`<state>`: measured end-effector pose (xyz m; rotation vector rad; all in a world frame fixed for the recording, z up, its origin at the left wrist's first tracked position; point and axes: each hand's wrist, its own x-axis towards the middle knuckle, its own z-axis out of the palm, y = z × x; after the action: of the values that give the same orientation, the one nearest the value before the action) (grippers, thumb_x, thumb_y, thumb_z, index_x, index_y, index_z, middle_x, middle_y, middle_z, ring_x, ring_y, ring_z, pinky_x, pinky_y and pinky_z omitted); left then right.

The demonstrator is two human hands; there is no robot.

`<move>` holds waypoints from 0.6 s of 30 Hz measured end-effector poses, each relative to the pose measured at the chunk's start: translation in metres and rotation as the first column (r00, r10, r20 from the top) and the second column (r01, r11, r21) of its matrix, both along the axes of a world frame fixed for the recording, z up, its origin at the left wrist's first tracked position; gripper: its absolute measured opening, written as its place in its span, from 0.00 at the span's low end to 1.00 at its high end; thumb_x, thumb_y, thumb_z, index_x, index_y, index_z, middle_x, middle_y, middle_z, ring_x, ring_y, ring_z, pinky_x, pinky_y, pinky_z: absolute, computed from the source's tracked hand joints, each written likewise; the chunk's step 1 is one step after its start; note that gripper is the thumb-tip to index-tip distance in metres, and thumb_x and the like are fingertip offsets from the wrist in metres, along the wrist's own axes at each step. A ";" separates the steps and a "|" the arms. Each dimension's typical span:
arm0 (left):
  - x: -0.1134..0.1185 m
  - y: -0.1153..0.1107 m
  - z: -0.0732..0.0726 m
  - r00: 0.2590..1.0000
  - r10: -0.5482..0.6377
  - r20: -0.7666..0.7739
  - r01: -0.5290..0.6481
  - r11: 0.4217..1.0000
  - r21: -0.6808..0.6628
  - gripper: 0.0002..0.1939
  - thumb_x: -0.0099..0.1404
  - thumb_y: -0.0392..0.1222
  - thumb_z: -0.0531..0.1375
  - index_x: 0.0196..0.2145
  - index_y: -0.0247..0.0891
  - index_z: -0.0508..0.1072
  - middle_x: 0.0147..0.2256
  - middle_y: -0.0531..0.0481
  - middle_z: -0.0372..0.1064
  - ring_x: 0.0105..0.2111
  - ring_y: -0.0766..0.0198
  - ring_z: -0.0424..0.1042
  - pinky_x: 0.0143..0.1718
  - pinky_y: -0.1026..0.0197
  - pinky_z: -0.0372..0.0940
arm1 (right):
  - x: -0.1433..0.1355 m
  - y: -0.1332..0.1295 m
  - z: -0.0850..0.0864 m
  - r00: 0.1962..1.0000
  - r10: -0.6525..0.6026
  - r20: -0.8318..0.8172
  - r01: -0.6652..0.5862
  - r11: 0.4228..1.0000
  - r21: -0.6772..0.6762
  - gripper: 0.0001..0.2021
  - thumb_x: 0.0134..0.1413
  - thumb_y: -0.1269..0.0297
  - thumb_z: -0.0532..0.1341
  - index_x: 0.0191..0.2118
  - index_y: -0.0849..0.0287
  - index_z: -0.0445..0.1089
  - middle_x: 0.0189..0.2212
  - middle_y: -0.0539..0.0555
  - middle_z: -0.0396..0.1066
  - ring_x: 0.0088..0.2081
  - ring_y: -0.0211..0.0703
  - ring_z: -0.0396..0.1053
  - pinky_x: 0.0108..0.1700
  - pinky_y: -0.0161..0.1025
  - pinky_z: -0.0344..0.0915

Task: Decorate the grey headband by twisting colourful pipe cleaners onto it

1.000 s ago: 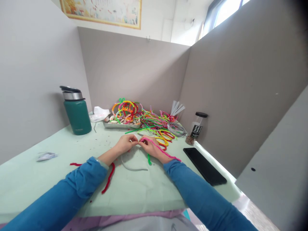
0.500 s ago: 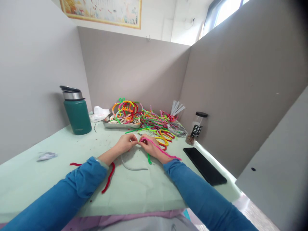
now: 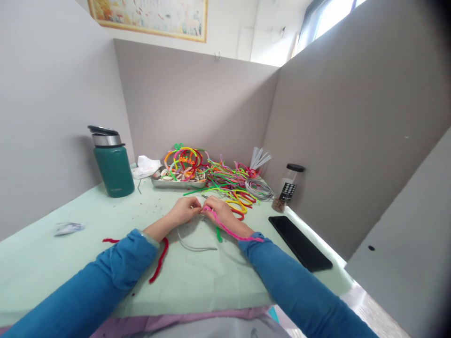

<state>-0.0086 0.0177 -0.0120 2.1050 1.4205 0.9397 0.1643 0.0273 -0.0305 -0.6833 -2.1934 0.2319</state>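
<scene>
Pink stem [image 3: 229, 231] clamped in right hand [image 3: 221, 212], tail toward 4 o'clock over wrist, left hand [image 3: 181, 211] at 9 o'clock, fingertips together

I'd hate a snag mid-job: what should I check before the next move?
1. Hands together: ok, left hand and right hand meet at the fingertips.
2. Bright pink fuzzy stem off the wrist: not ok, it crosses the right wrist onto the blue sleeve.
3. What the fingertips pinch: cannot tell, fingers hide it.
4. No loose pieces nearby: not ok, a thin grey wire and dark red fuzzy strip lie there.
5. Transparent black-lidded jar upright: ok.
</scene>
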 end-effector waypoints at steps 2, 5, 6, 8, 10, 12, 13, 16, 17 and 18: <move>0.001 -0.001 0.000 1.000 -0.007 0.006 0.007 1.000 -0.029 0.10 0.51 0.47 0.57 0.25 0.36 0.69 0.22 0.54 0.67 0.17 0.71 0.59 0.19 0.68 0.53 | -0.001 0.001 0.000 1.000 -0.024 -0.008 0.024 0.999 -0.024 0.06 0.53 0.63 0.57 0.29 0.59 0.66 0.29 0.52 0.63 0.33 0.38 0.60 0.36 0.35 0.56; 0.001 0.000 -0.002 0.999 -0.029 0.025 0.030 0.998 -0.060 0.12 0.51 0.49 0.58 0.26 0.36 0.69 0.22 0.55 0.66 0.16 0.72 0.59 0.17 0.69 0.53 | -0.001 0.003 -0.002 0.998 -0.063 -0.020 0.062 0.996 -0.060 0.06 0.53 0.63 0.58 0.30 0.59 0.66 0.29 0.51 0.64 0.33 0.38 0.60 0.36 0.34 0.55; 0.001 0.000 -0.002 0.999 -0.037 0.032 0.039 0.997 -0.065 0.12 0.51 0.49 0.58 0.26 0.36 0.68 0.21 0.55 0.65 0.15 0.72 0.58 0.17 0.69 0.53 | -0.001 0.004 -0.003 0.997 -0.078 -0.018 0.077 0.994 -0.074 0.05 0.52 0.63 0.58 0.30 0.59 0.66 0.29 0.51 0.64 0.33 0.38 0.60 0.35 0.34 0.55; 0.001 0.001 -0.004 0.998 -0.054 0.044 0.057 0.996 -0.069 0.13 0.50 0.50 0.58 0.26 0.36 0.67 0.21 0.55 0.64 0.15 0.73 0.58 0.17 0.69 0.52 | -0.001 0.004 -0.004 0.994 -0.106 -0.007 0.104 0.989 -0.109 0.04 0.52 0.64 0.58 0.30 0.59 0.66 0.28 0.50 0.64 0.31 0.38 0.60 0.33 0.34 0.53; 0.001 0.002 -0.006 0.997 -0.067 0.050 0.071 0.995 -0.074 0.14 0.50 0.50 0.59 0.26 0.36 0.67 0.19 0.56 0.63 0.15 0.73 0.57 0.17 0.69 0.51 | -0.001 0.005 -0.005 0.993 -0.116 0.001 0.115 0.983 -0.142 0.05 0.51 0.64 0.59 0.29 0.59 0.66 0.26 0.49 0.63 0.29 0.37 0.59 0.31 0.33 0.52; 0.000 0.002 -0.007 0.996 -0.074 0.047 0.078 0.993 -0.083 0.14 0.49 0.51 0.59 0.27 0.36 0.67 0.18 0.57 0.62 0.15 0.73 0.57 0.17 0.70 0.51 | -0.001 0.005 -0.004 0.994 -0.106 -0.003 0.104 0.981 -0.162 0.06 0.51 0.63 0.58 0.28 0.59 0.66 0.25 0.49 0.63 0.28 0.37 0.59 0.30 0.33 0.51; 0.000 0.002 -0.007 0.997 -0.072 0.042 0.075 0.994 -0.082 0.14 0.49 0.51 0.59 0.27 0.36 0.67 0.18 0.57 0.61 0.15 0.73 0.57 0.17 0.70 0.52 | -0.001 0.005 -0.004 0.995 -0.100 -0.011 0.096 0.982 -0.164 0.06 0.51 0.63 0.58 0.28 0.60 0.66 0.24 0.49 0.63 0.28 0.37 0.59 0.30 0.33 0.51; 0.001 0.000 -0.004 0.998 -0.057 0.017 0.057 0.998 -0.039 0.14 0.50 0.51 0.59 0.25 0.36 0.68 0.19 0.56 0.63 0.16 0.73 0.58 0.18 0.70 0.53 | -0.001 0.002 0.000 0.996 -0.080 -0.044 0.072 0.986 -0.148 0.07 0.52 0.63 0.57 0.27 0.60 0.66 0.24 0.49 0.63 0.28 0.36 0.59 0.30 0.33 0.52; 0.001 -0.001 -0.003 0.999 -0.052 0.007 0.052 0.998 -0.022 0.13 0.50 0.50 0.58 0.25 0.36 0.68 0.20 0.56 0.64 0.17 0.73 0.58 0.19 0.70 0.53 | -0.001 0.001 0.001 0.996 -0.070 -0.052 0.062 0.988 -0.144 0.07 0.53 0.64 0.56 0.27 0.60 0.66 0.25 0.49 0.64 0.28 0.36 0.59 0.31 0.33 0.52; 0.002 -0.002 -0.002 0.999 -0.045 0.002 0.045 0.999 -0.008 0.13 0.51 0.50 0.58 0.24 0.36 0.68 0.20 0.55 0.64 0.17 0.72 0.58 0.19 0.70 0.53 | -0.001 0.000 0.002 0.997 -0.061 -0.056 0.052 0.988 -0.145 0.08 0.53 0.64 0.55 0.27 0.60 0.67 0.25 0.50 0.64 0.29 0.36 0.59 0.31 0.33 0.53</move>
<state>-0.0067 0.0153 -0.0139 2.1206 1.3681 0.9176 0.1632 0.0277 -0.0287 -0.8069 -2.1108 0.3795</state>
